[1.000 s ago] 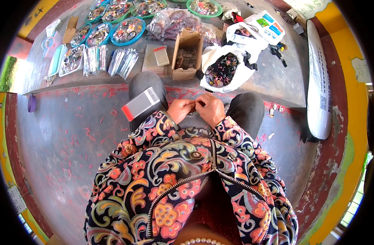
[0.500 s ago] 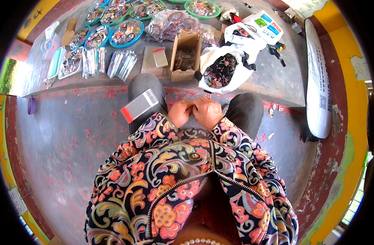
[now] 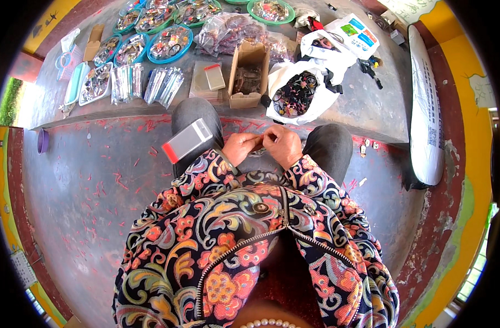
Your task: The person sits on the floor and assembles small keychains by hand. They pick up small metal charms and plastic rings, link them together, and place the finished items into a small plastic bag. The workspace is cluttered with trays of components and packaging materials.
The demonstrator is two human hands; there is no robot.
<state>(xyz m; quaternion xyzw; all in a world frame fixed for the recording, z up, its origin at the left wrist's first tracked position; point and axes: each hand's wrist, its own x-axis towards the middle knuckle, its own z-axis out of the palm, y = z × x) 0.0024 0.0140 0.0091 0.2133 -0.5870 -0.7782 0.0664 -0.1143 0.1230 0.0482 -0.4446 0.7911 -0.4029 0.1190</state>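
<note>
Between my knees, my left hand (image 3: 240, 147) and my right hand (image 3: 283, 145) meet at the fingertips. Both are closed in a pinch, and whatever small thing they hold is too small or hidden to make out. On my left thigh rests a clear flat plastic bag with a red end (image 3: 187, 141), touched by neither hand. Straight ahead on the ledge, an open cardboard box (image 3: 249, 100) holds small brownish packets. To its right a white bag (image 3: 319, 105) stands open, full of dark hair ties (image 3: 295, 94) with coloured bits.
A raised concrete ledge (image 3: 370, 112) spans the far side. On it are blue and green round baskets (image 3: 169, 44) of small trinkets, packed pens (image 3: 163, 87), a stack of clear bags (image 3: 214, 77) and plastic-wrapped bundles (image 3: 228, 33). A purple cup (image 3: 43, 141) stands on the floor at left.
My hands have shifted slightly, and the right fingers have turned and lifted while still meeting the left ones. The bag on my thigh has stayed in place.
</note>
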